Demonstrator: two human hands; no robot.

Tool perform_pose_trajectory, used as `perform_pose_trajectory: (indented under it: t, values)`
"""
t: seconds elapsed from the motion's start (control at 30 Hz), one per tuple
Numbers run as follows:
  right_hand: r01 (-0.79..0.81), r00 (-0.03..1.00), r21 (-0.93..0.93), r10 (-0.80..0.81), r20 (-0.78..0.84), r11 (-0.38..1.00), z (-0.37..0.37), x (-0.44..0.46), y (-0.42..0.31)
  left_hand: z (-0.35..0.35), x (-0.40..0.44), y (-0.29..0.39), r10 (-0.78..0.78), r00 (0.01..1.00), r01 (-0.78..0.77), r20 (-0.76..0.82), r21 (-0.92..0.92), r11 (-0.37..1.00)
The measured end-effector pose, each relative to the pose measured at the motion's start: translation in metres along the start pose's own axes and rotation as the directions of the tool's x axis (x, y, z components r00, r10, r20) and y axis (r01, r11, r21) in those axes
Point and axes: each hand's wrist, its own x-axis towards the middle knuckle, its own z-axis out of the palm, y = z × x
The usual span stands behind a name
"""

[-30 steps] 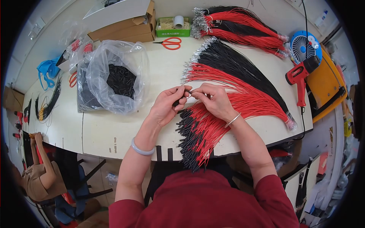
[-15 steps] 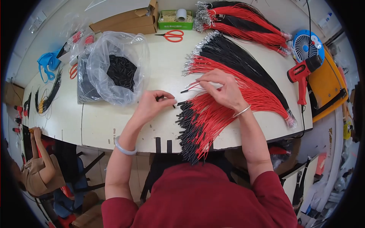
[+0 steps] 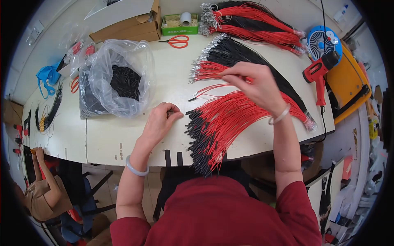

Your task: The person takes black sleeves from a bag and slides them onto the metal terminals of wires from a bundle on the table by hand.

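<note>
My left hand (image 3: 161,122) hovers over the table left of the wire bundle, its fingers curled round small black sleeves (image 3: 170,112), mostly hidden. My right hand (image 3: 255,84) is raised over the wires, thumb and fingertips pinched together at a red wire (image 3: 248,78); its tip is hard to make out. Below lies a fan of red wires (image 3: 234,112) with black sleeves (image 3: 199,143) on their ends. One sleeved wire end (image 3: 192,99) lies apart from the others. Farther back are red wires with bare silvery ends (image 3: 201,70) and black wires (image 3: 246,57).
A clear plastic bag (image 3: 144,82) of black sleeves stands at left. Orange-handled scissors (image 3: 179,41), a green box (image 3: 179,28) and tied wire bundles (image 3: 254,24) lie at the back. To the right are a red heat gun (image 3: 318,78) and a blue fan (image 3: 324,44). Another person (image 3: 49,188) sits at far left.
My right hand has moved up and right, leaving a sleeved wire end on the table. The black sleeve that stuck out from my left fingertips no longer shows there. The view has shifted slightly.
</note>
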Motion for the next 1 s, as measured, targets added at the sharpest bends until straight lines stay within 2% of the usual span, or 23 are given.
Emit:
perform_pose_trajectory:
  t: [0.07,0.17,0.2,0.23,0.3,0.33,0.37,0.47,0.5,0.63,0.67,0.8,0.83,0.97,1.0]
  values:
    - [-0.027,0.999,-0.067,0.030,0.042,0.997,0.019,0.007,0.030,0.001,-0.003,-0.004,0.051,0.999,-0.052,0.009,0.051,0.997]
    - [0.019,0.989,-0.233,0.016,0.147,0.972,0.051,0.016,0.071,0.000,-0.004,-0.003,0.095,0.995,-0.097,0.022,0.108,0.989]
    - [0.064,0.982,-0.262,-0.013,0.190,0.963,0.061,0.018,0.081,-0.003,-0.003,0.000,-0.054,0.998,0.056,0.036,-0.080,0.995]
    - [0.109,0.972,-0.288,-0.041,0.232,0.951,0.070,0.022,0.085,-0.006,0.000,0.004,-0.195,0.978,0.208,0.076,-0.260,0.943]
    - [0.197,0.945,-0.334,-0.087,0.315,0.922,0.081,0.023,0.095,-0.010,0.008,0.009,-0.426,0.875,0.477,0.230,-0.558,0.679]
    - [0.194,0.946,-0.332,-0.086,0.313,0.923,0.083,0.022,0.095,-0.010,0.013,0.010,-0.428,0.874,0.480,0.231,-0.554,0.680]
    - [0.160,0.952,-0.334,-0.056,0.301,0.929,0.084,0.021,0.096,-0.009,0.021,0.010,-0.401,0.885,0.444,0.237,-0.689,0.573]
    - [0.080,0.959,-0.341,0.020,0.282,0.937,0.085,0.018,0.096,0.001,0.040,0.011,-0.323,0.921,0.273,0.217,-0.952,0.138]
    - [0.066,0.960,-0.342,0.034,0.279,0.937,0.085,0.017,0.095,0.005,0.041,0.010,-0.324,0.921,0.271,0.216,-0.953,0.136]
    - [0.199,0.980,-0.221,-0.198,0.026,0.955,0.084,0.006,0.078,0.017,0.048,0.003,-0.282,0.942,0.250,0.184,-0.943,0.219]
    - [0.194,0.981,-0.223,-0.194,0.022,0.955,0.083,0.002,0.075,0.018,0.049,0.004,-0.279,0.941,0.254,0.189,-0.942,0.220]
    - [0.024,0.998,-0.022,-0.023,0.060,0.999,0.078,-0.015,0.058,0.020,0.040,0.008,-0.283,0.930,0.312,0.233,-0.909,0.277]
    - [0.028,0.998,-0.018,-0.027,0.061,0.999,0.080,-0.014,0.056,0.020,0.039,0.008,-0.286,0.931,0.309,0.228,-0.909,0.280]
    - [-0.158,0.987,0.159,0.154,0.038,0.975,0.083,-0.015,0.049,0.024,0.038,0.009,-0.243,0.924,0.358,0.294,-0.888,0.290]
    - [-0.159,0.987,0.159,0.155,0.036,0.974,0.083,-0.015,0.050,0.025,0.038,0.010,-0.243,0.924,0.359,0.295,-0.887,0.291]
